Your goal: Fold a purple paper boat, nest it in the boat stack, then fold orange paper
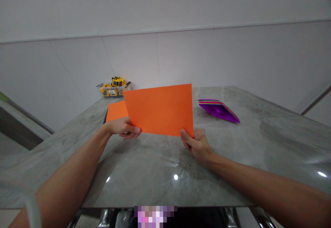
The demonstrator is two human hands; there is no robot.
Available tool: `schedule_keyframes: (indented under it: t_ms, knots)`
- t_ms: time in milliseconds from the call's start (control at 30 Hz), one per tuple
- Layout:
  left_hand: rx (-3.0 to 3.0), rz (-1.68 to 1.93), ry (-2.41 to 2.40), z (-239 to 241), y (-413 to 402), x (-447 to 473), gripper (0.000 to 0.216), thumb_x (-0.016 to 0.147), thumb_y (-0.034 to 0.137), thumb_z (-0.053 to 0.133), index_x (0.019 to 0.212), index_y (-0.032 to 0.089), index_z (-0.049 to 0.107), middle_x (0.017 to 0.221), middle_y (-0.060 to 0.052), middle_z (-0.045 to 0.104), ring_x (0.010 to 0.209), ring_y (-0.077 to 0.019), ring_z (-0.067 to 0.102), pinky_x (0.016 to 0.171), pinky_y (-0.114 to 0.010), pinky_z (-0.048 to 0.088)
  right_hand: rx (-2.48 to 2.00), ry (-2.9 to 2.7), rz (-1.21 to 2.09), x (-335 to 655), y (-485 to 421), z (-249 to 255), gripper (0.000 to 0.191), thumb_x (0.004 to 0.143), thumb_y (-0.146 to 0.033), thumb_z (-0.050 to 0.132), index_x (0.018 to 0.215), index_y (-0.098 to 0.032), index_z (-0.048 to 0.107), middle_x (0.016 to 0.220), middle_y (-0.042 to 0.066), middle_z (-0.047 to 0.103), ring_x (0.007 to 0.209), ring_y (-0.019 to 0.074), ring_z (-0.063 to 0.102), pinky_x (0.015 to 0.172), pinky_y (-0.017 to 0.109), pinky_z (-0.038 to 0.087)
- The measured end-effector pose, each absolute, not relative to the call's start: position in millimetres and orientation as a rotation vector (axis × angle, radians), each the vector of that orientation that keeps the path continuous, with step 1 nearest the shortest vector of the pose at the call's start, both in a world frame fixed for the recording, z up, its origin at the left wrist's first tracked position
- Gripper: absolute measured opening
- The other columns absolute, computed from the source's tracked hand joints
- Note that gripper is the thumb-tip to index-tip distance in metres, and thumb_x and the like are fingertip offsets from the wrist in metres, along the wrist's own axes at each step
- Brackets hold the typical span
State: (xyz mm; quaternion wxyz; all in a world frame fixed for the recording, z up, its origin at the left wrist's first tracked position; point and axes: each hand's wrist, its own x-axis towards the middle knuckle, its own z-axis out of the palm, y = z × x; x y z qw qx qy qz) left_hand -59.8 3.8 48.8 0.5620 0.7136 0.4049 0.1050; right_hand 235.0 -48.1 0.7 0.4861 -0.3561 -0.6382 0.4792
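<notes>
Orange sheet (pixel 159 109) held upright above the worktop (pixel 258 141), left hand (pixel 121 127) and right hand (pixel 198 146) each with grip pinched on a bottom corner. Likely light, thin, floppy (creases easily); corners and edges look the best hold.

sheet (pixel 160 109): covers the fingertips of left hand (pixel 122 127) and right hand (pixel 198 145).
back sheet (pixel 116 111): right part hidden, dark underside unclear.
toys (pixel 115 86): too small to tell.
patch (pixel 155 216): blurred.
forearms: cut by lower edge.
</notes>
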Motion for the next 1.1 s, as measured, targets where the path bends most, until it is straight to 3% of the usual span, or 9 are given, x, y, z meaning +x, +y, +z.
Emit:
schedule_keyframes:
  t_ms: [367,500,600,700,800,900,1000,1100]
  knots:
    - [1.699,0.462,1.075,38.4,7.0,-95.7,0.041,0.081,0.050,0.057,0.060,0.015,0.058,0.031,0.004,0.045,0.026,-0.0066,0.029,0.029,-0.019,0.017,-0.771,-1.187,1.106,261.7,-21.2,2.1,0.063,0.084,-0.059,0.052,0.038,-0.021,0.031,0.033,-0.007,0.025,0.033,0.0060,0.019,0.039,0.027,0.012]
    - [1.720,0.540,1.016,28.5,0.0,-57.4,0.044,0.084,0.053,0.051,0.064,0.015,0.057,0.035,0.003,0.049,0.030,-0.0072,0.036,0.036,-0.019,0.028,-0.776,-1.574,1.308,251.2,-21.9,-6.4,0.061,0.080,-0.066,0.051,0.042,-0.018,0.044,0.035,-0.004,0.036,0.034,0.0064,0.028,0.040,0.025,0.018]
    - [1.719,0.478,0.919,19.9,-14.9,-16.8,0.046,0.084,0.055,0.051,0.069,0.013,0.061,0.040,0.000,0.055,0.035,-0.0093,0.046,0.043,-0.021,0.037,-0.715,-1.798,1.422,237.3,-29.1,-10.8,0.055,0.076,-0.069,0.053,0.064,-0.016,0.060,0.042,-0.005,0.045,0.037,0.0071,0.034,0.040,0.022,0.022]
    - [1.563,0.317,0.709,14.8,-30.7,12.1,0.047,0.084,0.058,0.050,0.081,0.014,0.063,0.048,-0.001,0.062,0.036,-0.0096,0.047,0.041,-0.021,0.038,-0.748,-1.814,1.416,231.7,-32.4,-9.2,0.060,0.079,-0.071,0.045,0.059,-0.016,0.058,0.041,-0.005,0.041,0.037,0.0070,0.031,0.041,0.023,0.022]
    - [1.522,0.305,0.663,13.7,-36.0,19.7,0.044,0.083,0.055,0.056,0.090,0.013,0.067,0.066,-0.006,0.070,0.044,-0.0105,0.056,0.046,-0.021,0.043,-0.828,-1.747,1.340,235.6,-30.9,-3.6,0.064,0.081,-0.070,0.041,0.043,-0.018,0.046,0.037,-0.004,0.035,0.037,0.0070,0.028,0.041,0.025,0.019]
    - [1.373,0.698,0.696,14.9,-28.3,10.3,0.039,0.072,0.047,0.072,0.093,0.014,0.069,0.084,-0.009,0.073,0.067,-0.0178,0.067,0.061,-0.025,0.052,-0.859,-1.688,1.285,242.1,-28.6,0.2,0.062,0.080,-0.065,0.046,0.039,-0.019,0.043,0.036,-0.005,0.031,0.037,0.0071,0.026,0.043,0.027,0.018]
    - [1.049,1.118,0.714,18.7,-15.5,-3.9,0.034,0.072,0.041,0.074,0.091,0.014,0.071,0.085,-0.007,0.073,0.074,-0.0181,0.069,0.069,-0.025,0.055,-0.862,-1.711,1.294,245.7,-27.9,0.0,0.062,0.077,-0.065,0.047,0.035,-0.020,0.040,0.034,-0.004,0.029,0.037,0.0071,0.024,0.044,0.028,0.017]
    - [1.032,1.057,0.775,23.7,-6.6,-13.0,0.024,0.072,0.022,0.074,0.091,0.008,0.071,0.088,-0.011,0.073,0.071,-0.0171,0.069,0.068,-0.023,0.055,-0.876,-1.738,1.317,245.4,-28.2,-1.4,0.061,0.076,-0.065,0.047,0.035,-0.020,0.040,0.033,-0.004,0.031,0.036,0.0072,0.024,0.044,0.027,0.018]
